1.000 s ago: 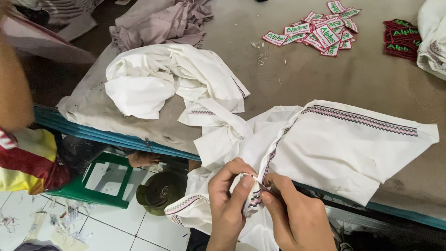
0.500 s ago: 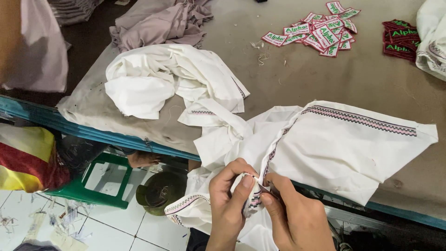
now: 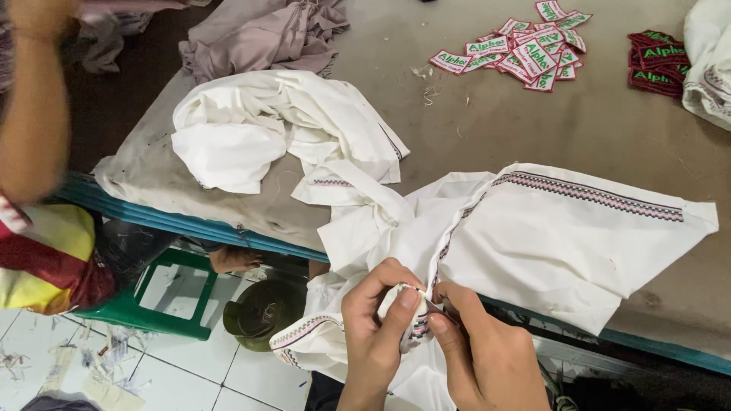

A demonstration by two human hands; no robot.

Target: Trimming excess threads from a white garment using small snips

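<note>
While both hands [image 3: 426,342] pinch white cloth [image 3: 563,236], labels [image 3: 525,53] lie beyond.

A single head-worn camera looks steeply down from close above the person's own hands at the near edge of the worktop [image 3: 533,129], facing forward across it, with tiled floor [image 3: 183,373] visible lower left

Two bare hands [image 3: 426,350] (no sleeves), short nails
</note>
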